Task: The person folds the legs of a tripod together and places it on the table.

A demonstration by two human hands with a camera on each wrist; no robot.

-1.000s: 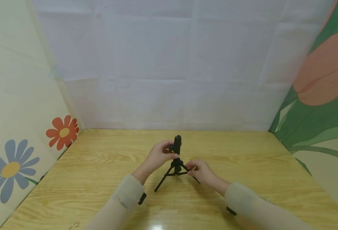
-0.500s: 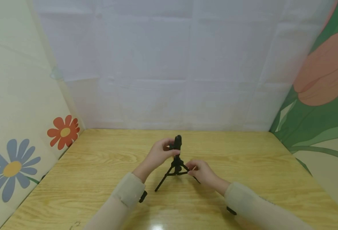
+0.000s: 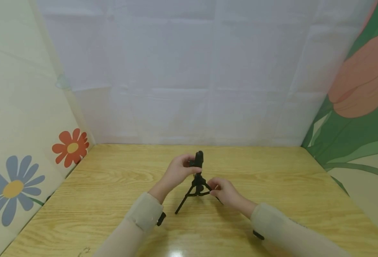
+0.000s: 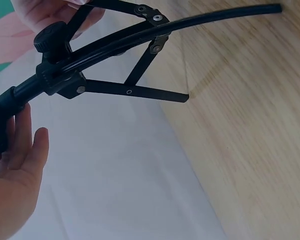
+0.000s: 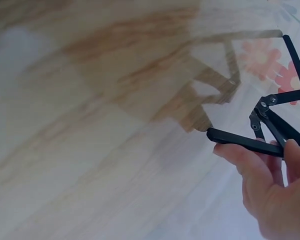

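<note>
A small black tripod (image 3: 198,180) stands near the middle of the table with its legs spread. My left hand (image 3: 178,170) holds its upper part from the left, thumb across the near side. In the left wrist view, fingers of the left hand (image 4: 20,175) lie against the tripod's post, below a ridged black knob (image 4: 51,39). On the other side my right hand (image 3: 227,194) pinches one tripod leg. The right wrist view shows that leg (image 5: 245,142) between thumb and fingers of the right hand (image 5: 270,187), with hinged braces running from it to the centre.
The wood-grain table (image 3: 118,200) carries the tripod. A white sheet (image 3: 176,71) hangs behind it. A cream panel with flowers (image 3: 12,107) stands at the left, and a green panel with pink tulips (image 3: 359,135) at the right.
My left hand has shifted slightly up the tripod. The tripod's left leg tip has moved a little to the right. My right hand stays almost still on its leg.
</note>
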